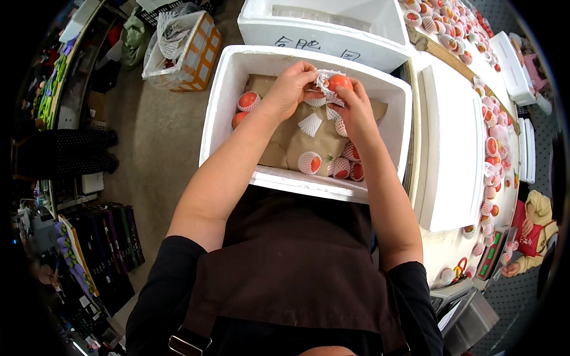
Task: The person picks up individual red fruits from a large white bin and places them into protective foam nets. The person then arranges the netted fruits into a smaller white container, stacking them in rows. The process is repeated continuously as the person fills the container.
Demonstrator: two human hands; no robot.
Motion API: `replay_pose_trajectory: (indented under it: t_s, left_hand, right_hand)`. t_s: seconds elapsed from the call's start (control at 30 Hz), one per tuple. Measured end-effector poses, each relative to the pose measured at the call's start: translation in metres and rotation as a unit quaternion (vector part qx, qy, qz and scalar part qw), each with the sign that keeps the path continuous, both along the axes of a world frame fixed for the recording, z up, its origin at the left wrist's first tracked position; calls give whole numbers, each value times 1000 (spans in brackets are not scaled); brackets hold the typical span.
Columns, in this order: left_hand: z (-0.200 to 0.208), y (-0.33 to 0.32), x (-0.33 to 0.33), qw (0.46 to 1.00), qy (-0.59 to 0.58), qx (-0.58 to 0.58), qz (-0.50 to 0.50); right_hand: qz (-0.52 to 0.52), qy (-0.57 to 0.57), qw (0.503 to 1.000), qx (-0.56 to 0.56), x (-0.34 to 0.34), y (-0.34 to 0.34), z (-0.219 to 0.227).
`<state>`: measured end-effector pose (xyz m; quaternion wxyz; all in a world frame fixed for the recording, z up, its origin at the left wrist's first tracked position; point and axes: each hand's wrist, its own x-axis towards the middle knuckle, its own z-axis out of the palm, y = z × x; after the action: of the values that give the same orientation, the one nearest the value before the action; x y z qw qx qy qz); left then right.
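Note:
Over an open white foam box [212,118] I hold a round red tomato [339,82] partly in a white foam net sleeve [322,82]. My right hand [355,108] is closed around the tomato and the sleeve's right side. My left hand [290,89] is closed, pinching the sleeve's left edge between thumb and fingers. Brown paper [279,148] lines the box. On it lie an empty sleeve [310,124], a sleeved tomato [309,162] near the front and several more at the right. Another sleeved tomato [248,101] sits at the left wall. My fingers hide part of the sleeve.
A second foam box [323,44] stands just beyond. To the right, a white foam lid [454,148] lies beside rows of sleeved fruit [491,148] and a scale [490,254]. An orange-and-white carton [202,50] stands on the floor at far left. Another person [534,231] is at far right.

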<state>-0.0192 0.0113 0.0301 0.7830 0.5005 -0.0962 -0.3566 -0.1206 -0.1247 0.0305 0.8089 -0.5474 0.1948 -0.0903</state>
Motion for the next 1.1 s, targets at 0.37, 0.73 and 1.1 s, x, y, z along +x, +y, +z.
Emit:
replay_pose_trajectory:
  t_s: [0.37, 0.73, 1.1]
  left_hand:
    - [-1, 6, 2, 968, 153, -43, -195]
    - [3, 11, 9, 986, 7, 150, -76]
    - [14, 11, 2, 982, 41, -20, -183]
  right_hand:
    - [-20, -64, 938, 340, 1, -14, 16]
    - [-43, -53, 998, 0, 0, -11, 9]
    - [-56, -143, 974, -164, 0, -5, 4]
